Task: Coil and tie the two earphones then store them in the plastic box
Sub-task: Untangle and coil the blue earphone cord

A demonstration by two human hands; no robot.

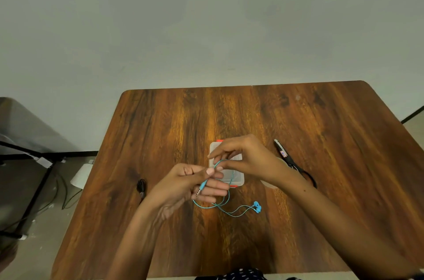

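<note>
Left hand (195, 184) grip pinching blue earphone (257, 206) cable near plug, right hand (244, 157) apparently pinching loop (buds below on table (344, 142))

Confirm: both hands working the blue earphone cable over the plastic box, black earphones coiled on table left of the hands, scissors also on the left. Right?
Not quite. The head view shows the scissors on the right, beyond the right hand. The rest holds: left hand and right hand hold the blue earphone cable over the plastic box, black earphones on the left.

Bare forearms, no sleeves; dark garment (241, 276) with small white flecks.
</note>
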